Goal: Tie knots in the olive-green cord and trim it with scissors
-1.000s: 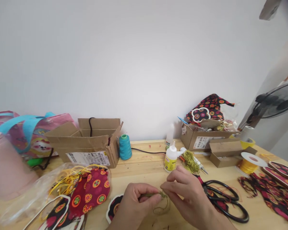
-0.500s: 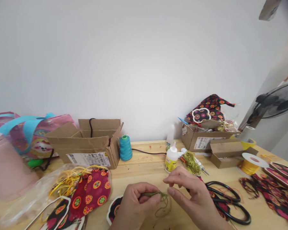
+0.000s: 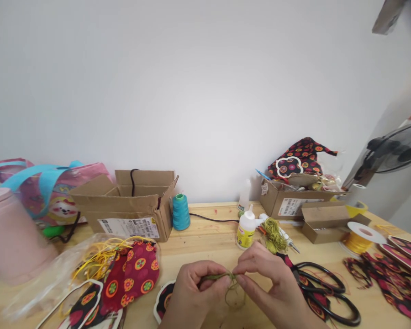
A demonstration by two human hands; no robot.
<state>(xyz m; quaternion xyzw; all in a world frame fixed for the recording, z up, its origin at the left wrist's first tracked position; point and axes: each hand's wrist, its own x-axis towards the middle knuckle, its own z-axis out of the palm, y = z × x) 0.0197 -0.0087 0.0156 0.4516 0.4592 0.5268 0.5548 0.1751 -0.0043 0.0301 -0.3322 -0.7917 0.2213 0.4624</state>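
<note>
As both hands meet low in my view, I see the left hand [image 3: 202,289] pinching a bunched green cord [image 3: 232,275], and the right hand [image 3: 269,282] closing its thumb and fingertip narrowly on the same cord just beside it. A thin loop hangs below, over the desk [image 3: 205,249]. I judge this step to be fine fingertip work, perhaps knotting or separating strands; the crossing itself is too small for me to read. Next, I think, the work calls for a steady left pinch and a gentle draw from the right, without snagging the loop. Beside the left hand lies a flower-shaped piece [image 3: 162,299], partly covered; near the right, black-handled scissors [image 3: 334,291]. Farther back I have a white bottle [image 3: 245,234], an olive hank [image 3: 273,232] beside it, then a teal spool [image 3: 181,213] next to an open cardboard box [image 3: 123,209].
</note>
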